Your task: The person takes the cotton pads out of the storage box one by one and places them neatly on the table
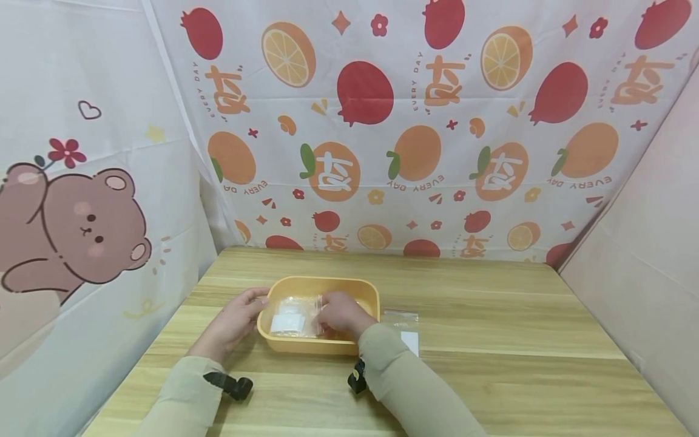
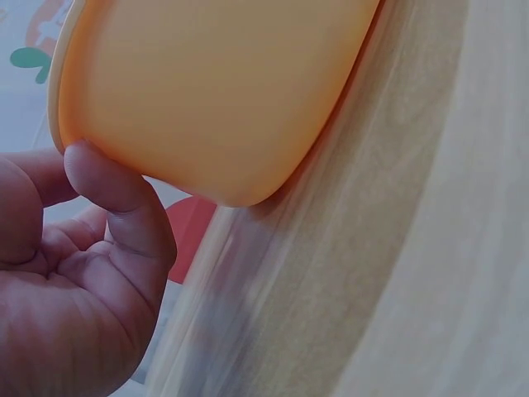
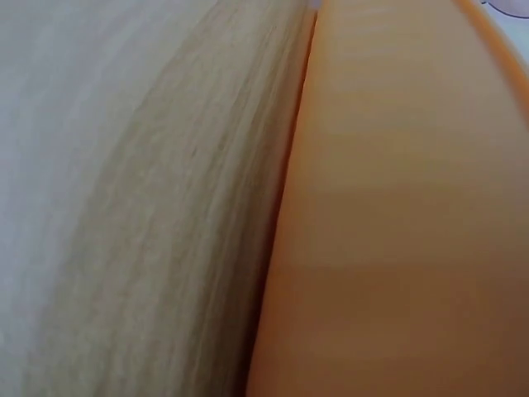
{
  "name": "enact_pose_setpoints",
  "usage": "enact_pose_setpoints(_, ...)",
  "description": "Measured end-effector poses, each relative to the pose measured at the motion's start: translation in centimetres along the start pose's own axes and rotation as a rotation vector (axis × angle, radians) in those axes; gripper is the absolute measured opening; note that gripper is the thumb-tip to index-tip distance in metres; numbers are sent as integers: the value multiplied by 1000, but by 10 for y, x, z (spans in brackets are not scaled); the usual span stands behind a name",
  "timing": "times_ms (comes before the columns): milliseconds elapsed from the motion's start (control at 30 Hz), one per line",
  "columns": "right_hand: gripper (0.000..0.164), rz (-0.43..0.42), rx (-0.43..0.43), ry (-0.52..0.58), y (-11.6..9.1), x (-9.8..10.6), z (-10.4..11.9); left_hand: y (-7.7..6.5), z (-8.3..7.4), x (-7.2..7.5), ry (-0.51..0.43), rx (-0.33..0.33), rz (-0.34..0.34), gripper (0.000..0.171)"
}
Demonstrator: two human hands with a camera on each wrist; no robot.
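A yellow-orange plastic basin stands on the wooden table. My left hand is at its left end; in the left wrist view the thumb lies against the outer wall just below the rim and the fingers reach behind it, gripping the edge. My right hand reaches down inside the basin, its curled fingers pinching the edge of a clear zip bag with a white label. The right wrist view shows just the basin's outer side, and the right hand is hidden there.
Another clear zip bag with a white label lies on the table right of the basin, partly behind the right sleeve. A fruit-print cloth hangs behind the table, and a bear-print cloth on the left.
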State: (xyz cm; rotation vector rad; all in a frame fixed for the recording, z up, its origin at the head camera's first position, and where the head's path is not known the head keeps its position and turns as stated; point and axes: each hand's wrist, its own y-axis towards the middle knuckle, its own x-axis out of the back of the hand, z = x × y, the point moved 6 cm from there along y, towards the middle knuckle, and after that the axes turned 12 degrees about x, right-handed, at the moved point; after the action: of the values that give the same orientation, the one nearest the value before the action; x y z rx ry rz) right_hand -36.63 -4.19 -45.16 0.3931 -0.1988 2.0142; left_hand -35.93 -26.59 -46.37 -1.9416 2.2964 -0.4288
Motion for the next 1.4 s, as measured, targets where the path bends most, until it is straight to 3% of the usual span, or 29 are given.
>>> enact_pose_setpoints(100,24,-35,43,-12,0,4,2,0,0,0,4,-4,0,49)
enact_pose_setpoints(267,22,-104,151,-113,-1,19,10,1,2,1,7,2,-6,48)
enact_pose_setpoints(367,23,-135,209,-107,-4,28,15,2,2,2,14,10,-9,48)
enact_pose_setpoints(467,25,-152,233,-26,-10,38,18,2,3,3,13,20,-17,48)
enact_pose_setpoints(733,27,-167,239,331,-25,62,19,2,2,3,20,24,-12,48)
enact_pose_setpoints(867,25,-172,240,398,-35,76,19,1,1,2,19,29,-17,49)
enact_pose_setpoints(1100,27,-164,295,343,-53,105,15,1,4,1,17,27,-6,51)
enact_pose_setpoints(1400,32,-149,262,176,-79,156,3,0,3,2,7,30,-7,51)
